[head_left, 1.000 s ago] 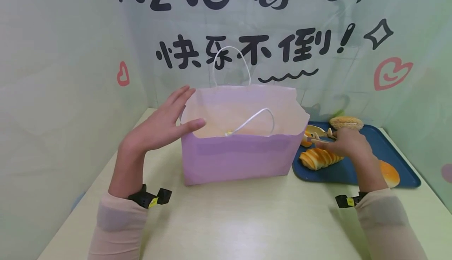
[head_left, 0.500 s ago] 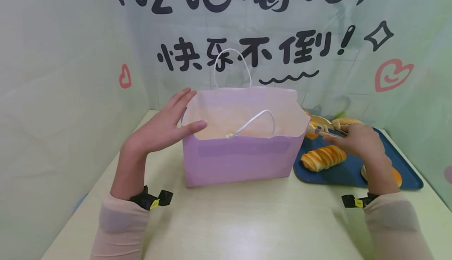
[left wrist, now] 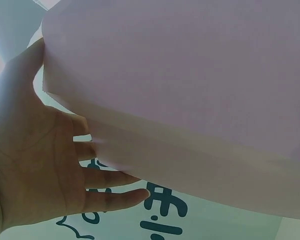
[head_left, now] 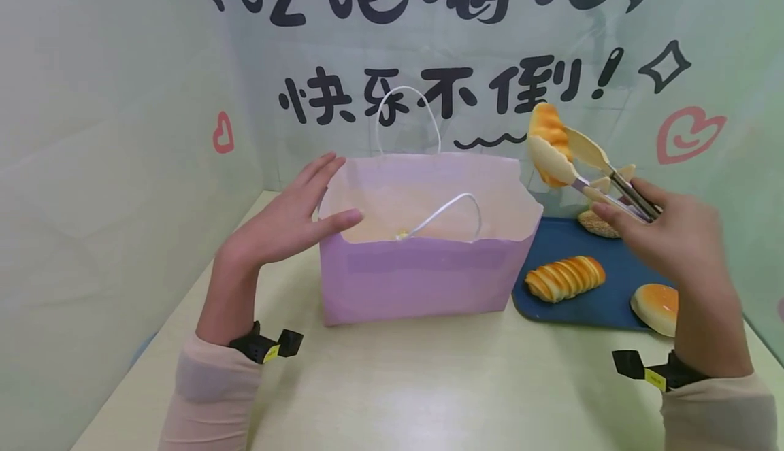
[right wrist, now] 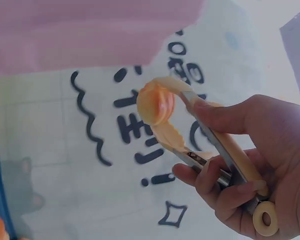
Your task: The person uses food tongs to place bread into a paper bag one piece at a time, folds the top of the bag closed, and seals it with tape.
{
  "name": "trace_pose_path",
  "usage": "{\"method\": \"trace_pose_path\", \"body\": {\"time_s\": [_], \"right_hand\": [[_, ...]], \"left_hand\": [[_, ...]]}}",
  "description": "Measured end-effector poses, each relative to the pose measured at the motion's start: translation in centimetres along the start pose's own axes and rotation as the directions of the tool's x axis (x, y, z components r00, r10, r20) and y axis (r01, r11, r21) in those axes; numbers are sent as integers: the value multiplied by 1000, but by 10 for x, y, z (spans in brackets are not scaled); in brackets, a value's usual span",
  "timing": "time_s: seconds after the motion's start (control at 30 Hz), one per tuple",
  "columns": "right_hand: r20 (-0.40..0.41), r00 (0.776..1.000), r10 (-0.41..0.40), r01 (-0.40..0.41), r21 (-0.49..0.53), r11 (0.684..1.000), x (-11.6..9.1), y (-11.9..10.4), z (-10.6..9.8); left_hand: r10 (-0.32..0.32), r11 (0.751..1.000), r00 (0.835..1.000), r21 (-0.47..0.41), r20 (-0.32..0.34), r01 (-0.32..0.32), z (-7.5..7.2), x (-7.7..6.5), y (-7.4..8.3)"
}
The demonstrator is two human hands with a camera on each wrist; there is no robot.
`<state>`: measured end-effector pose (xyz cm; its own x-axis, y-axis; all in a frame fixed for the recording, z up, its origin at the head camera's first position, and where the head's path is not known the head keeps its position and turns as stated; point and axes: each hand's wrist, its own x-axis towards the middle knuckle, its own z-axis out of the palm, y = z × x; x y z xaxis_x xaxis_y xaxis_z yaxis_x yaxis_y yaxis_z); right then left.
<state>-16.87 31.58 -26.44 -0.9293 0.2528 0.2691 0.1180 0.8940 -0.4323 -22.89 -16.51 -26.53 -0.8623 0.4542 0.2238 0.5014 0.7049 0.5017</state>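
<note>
In the head view a lilac paper bag (head_left: 416, 277) with white cord handles stands open-topped on the table. My left hand (head_left: 282, 223) rests against its left side, thumb over the front rim and fingers fairly straight. The left wrist view shows that hand's palm and fingers beside the bag's wall (left wrist: 190, 75). Above the tray my right hand (head_left: 686, 240) grips a pair of food tongs (head_left: 633, 192) with cream-coloured tips. Between those tips a ridged golden bread roll (head_left: 549, 135) is pinched, to the right of the bag's rim and above it. The right wrist view shows fingers curled round the tongs (right wrist: 222, 145).
On the right lies a blue tray (head_left: 588, 315). It bears a striped bread roll (head_left: 566, 279), a round bun (head_left: 657, 307) and a seeded bun (head_left: 597, 223) partly behind the right hand. A wall with black lettering stands behind, with side walls left and right.
My right hand has lifted the tongs off the tray's back area, raising the ridged bread roll up into the air. The left hand has stayed at the bag.
</note>
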Motion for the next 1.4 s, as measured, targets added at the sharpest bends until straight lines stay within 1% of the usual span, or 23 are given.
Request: {"method": "trace_pose_path", "body": {"time_s": [0.1,0.23,0.3,0.37,0.43,0.6,0.63,0.73,0.8,0.97,1.07,1.2,1.4], "right_hand": [[-47,999,-10,11,26,1000,-11,-13,-7],[-133,988,-78,89,80,993,-27,-29,-14],[-182,974,-134,156,114,981,-35,-36,-14],[-220,956,-192,227,146,963,-41,-43,-13],[-249,934,-257,305,178,936,-47,-50,-10],[-248,882,-401,458,247,854,-55,-64,-1],[-239,875,-421,474,254,843,-56,-66,1],[-220,857,-466,512,262,818,-58,-74,7],[-206,848,-489,528,238,815,-59,-79,10],[-161,844,-511,535,200,821,-62,-86,14],[-158,850,-503,526,192,829,-63,-87,12],[-165,868,-469,495,185,849,-63,-83,6],[-150,905,-397,420,175,891,-59,-73,-3]], "left_hand": [[1,1000,1000,1,-2,-1,0,0,0],[2,1000,1000,4,-5,-2,-1,0,0],[0,1000,1000,2,-5,0,-1,0,0],[1,1000,1000,5,-3,-1,-1,0,0],[3,1000,1000,5,-2,-3,0,1,0],[6,1000,1000,5,-3,-6,0,2,1],[5,1000,1000,3,-2,-5,0,1,1],[3,1000,1000,3,2,-3,0,1,2],[2,1000,1000,2,4,-2,1,1,3],[9,1000,1000,-2,-3,-9,2,2,6],[16,1000,1000,2,-10,-16,2,2,6],[16,1000,1000,2,-13,-16,1,2,6],[-4,1000,1000,-15,-12,4,1,-2,3]]}}
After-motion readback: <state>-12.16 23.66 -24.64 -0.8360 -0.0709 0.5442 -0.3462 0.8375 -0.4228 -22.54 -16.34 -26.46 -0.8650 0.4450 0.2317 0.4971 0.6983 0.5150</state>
